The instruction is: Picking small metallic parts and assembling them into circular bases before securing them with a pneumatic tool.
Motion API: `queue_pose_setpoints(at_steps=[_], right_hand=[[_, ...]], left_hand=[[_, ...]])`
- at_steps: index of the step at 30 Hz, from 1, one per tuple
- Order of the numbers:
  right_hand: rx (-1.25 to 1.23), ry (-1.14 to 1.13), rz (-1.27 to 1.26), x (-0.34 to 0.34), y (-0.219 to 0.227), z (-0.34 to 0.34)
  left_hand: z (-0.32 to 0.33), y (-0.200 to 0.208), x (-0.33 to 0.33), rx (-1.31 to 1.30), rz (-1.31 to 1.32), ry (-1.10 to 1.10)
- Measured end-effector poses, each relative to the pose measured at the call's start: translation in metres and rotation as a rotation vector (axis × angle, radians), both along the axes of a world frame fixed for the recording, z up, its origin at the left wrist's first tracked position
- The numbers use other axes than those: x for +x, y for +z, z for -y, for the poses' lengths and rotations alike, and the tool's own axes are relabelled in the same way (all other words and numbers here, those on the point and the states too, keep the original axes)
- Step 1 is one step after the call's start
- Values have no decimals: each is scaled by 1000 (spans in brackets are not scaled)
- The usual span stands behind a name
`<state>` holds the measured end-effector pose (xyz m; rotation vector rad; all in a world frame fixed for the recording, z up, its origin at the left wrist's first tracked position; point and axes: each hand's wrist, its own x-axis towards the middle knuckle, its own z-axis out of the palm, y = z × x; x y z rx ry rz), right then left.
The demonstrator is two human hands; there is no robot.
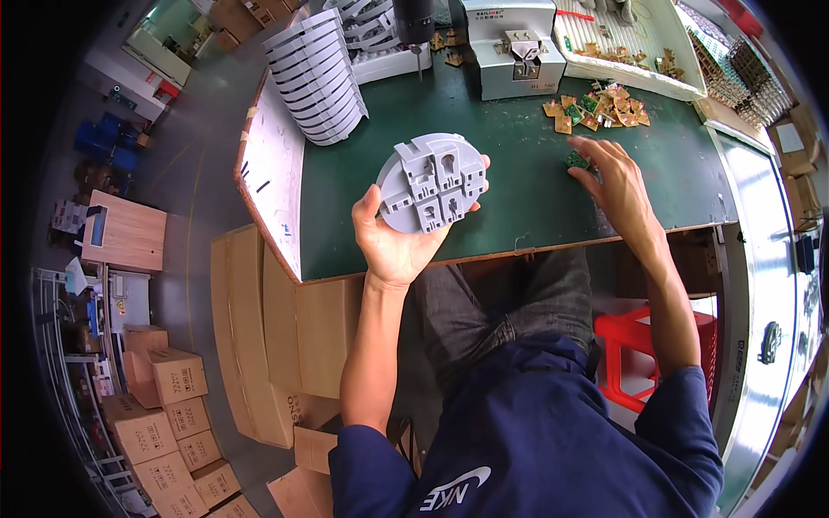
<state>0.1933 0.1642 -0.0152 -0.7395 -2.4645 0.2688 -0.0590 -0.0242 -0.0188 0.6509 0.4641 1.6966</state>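
In the middle of the frame, we see the left hand holding a round, light-grey plastic housing with moulded slots and sockets on its upward face. The palm lies under the housing, the thumb rests at its left rim, and fingertips show past its right edge, so this grip is closed around the piece, above the green-topped workbench.

Right of centre, we find the right hand low over the bench, its thumb and fingers partly curled about a small green circuit board. We cannot tell whether they pinch the board or only touch it. Just above this hand lies a loose pile of small golden-brown and green circuit boards.

Along the top of the frame, we make out a tall stack of curved, light-grey plastic shells at the left, a black power screwdriver with its bit pointing down, a boxy grey metal machine, and a shallow white tray holding more boards.
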Motion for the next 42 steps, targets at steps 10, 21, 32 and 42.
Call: queue_pose_setpoints(at_steps=[10,21,32,42], right_hand=[[44,-22,8,22,-24,-11],[-175,-64,-70,24,-28,-20],[-195,-94,-261,17,-9,13],[-910,144,-646,28,-17,-13]], left_hand=[[280,-69,9,276,663,930],[662,-159,76,381,893,2007],[91,153,-82,-133,-1498,798],[-140,194,-253,-726,-1677,28]])
